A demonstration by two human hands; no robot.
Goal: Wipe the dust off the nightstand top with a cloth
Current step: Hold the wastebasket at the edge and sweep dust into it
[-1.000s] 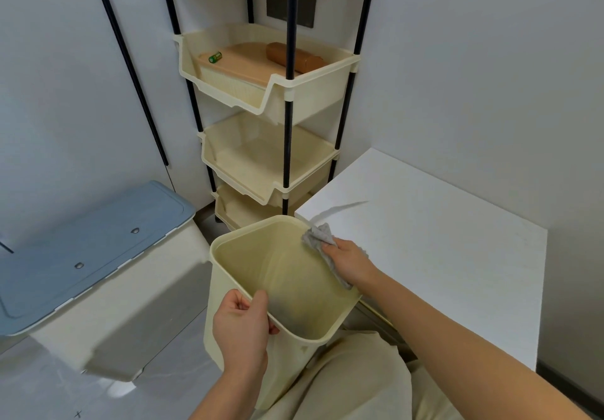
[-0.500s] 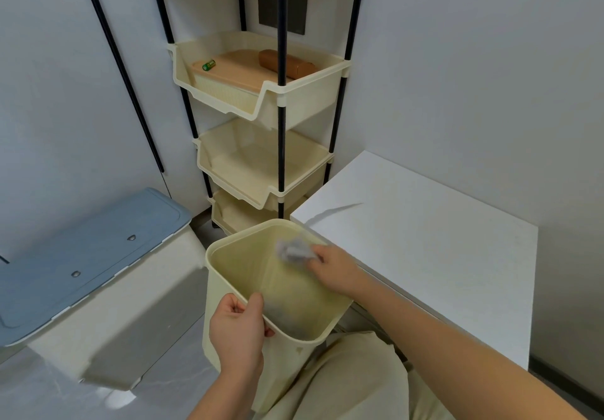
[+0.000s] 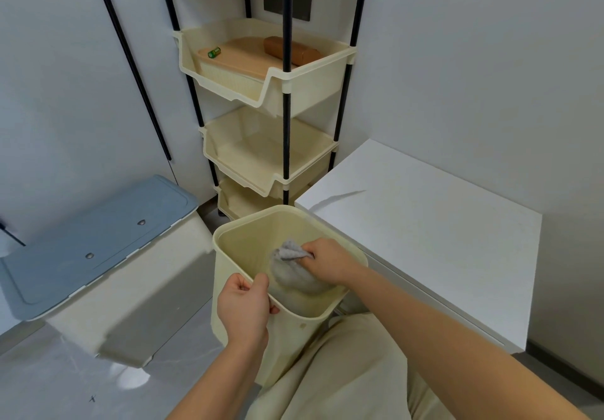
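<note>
The white nightstand top (image 3: 425,223) lies at the right against the wall. A cream plastic bin (image 3: 242,233) is held just left of the nightstand's near corner. My left hand (image 3: 243,308) grips the bin's near rim. My right hand (image 3: 323,261) is inside the bin's mouth, closed on a grey cloth (image 3: 291,266) that hangs down into the bin.
A cream tiered rack (image 3: 271,92) on black poles stands behind the bin; its top tray holds a tan lidded box, a green battery and a brown roll. A large storage box with a blue lid (image 3: 94,243) sits at the left on the grey floor. My knee is below the bin.
My right hand carried the cloth from the nightstand's corner leftward over the rim and down into the bin. My left hand kept its grip on the rim.
</note>
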